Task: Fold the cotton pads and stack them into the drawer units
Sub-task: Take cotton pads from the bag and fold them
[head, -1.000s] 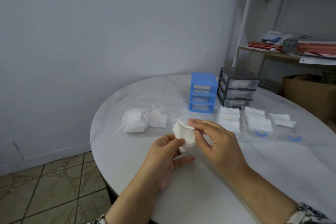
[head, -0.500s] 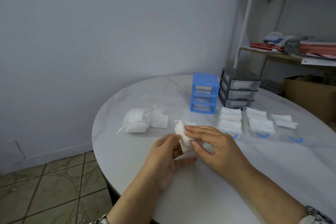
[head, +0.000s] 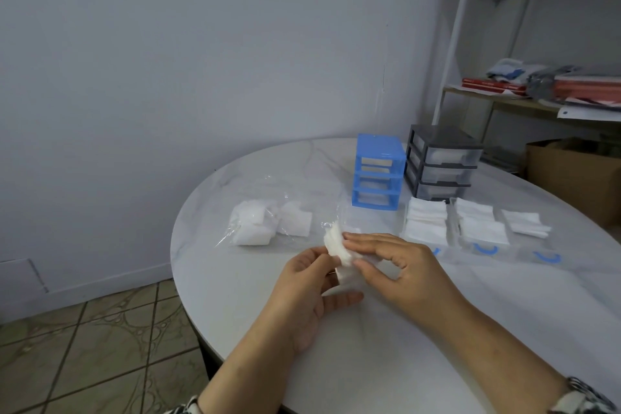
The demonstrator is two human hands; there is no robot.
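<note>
From the head view, my left hand [head: 311, 282] and my right hand [head: 401, 265] meet over the near middle of the white round table [head: 386, 346]; between them I hold one cotton pad [head: 337, 247], bunched and partly folded, its top edge standing up toward twelve o'clock; my left thumb and fingertips pinch its lower left side, and the fingers of my right hand lie over its right side with the thumb curled under, so both hands are gripping the pad; at about ten o'clock from my hands a clear plastic bag [head: 268, 222] lies flat with loose white pads in it; at about one o'clock stands the blue drawer unit [head: 378, 176], its three slots showing open fronts, and just beside it to the right the dark grey drawer unit [head: 440, 161] with its three drawers in; at two o'clock three clear drawers [head: 484, 247] with blue handles sit in a row on the table, each bearing folded pads [head: 425, 222], the rightmost pile smallest.
</note>
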